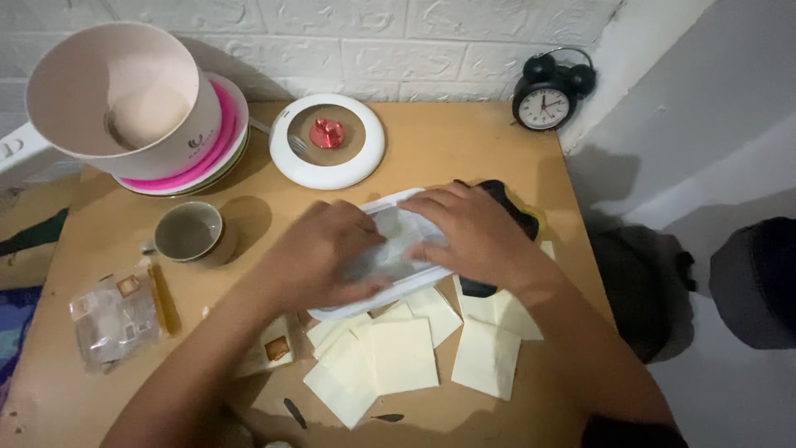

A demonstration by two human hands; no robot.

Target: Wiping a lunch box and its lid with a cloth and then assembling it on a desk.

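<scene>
Wooden table (464, 149) filling the view, set against a white brick wall (373, 41)
Big cream pot (116, 91) at the far left corner, sitting on a stack of plates (228, 137) with a pink one showing
Round white lid (327, 141) with a red knob just right of the plates
White plastic tray (390, 286) at the middle of the table, tilted across a spread of pale yellow paper squares (402, 353) and partly over a dark flat thing (510, 203), kind unclear
Left hand (319, 257) pressed flat on the tray's near-left part, fingers curled slightly over a clear film there, grip unclear
Right hand (473, 232) laid over the tray's far-right side, fingers bent down onto it, firm grip or plain rest impossible to tell
Black alarm clock (547, 95) at the far right corner
Small grey cup (191, 232) left of the hands
Crumpled clear bag (116, 319) near the left edge
</scene>
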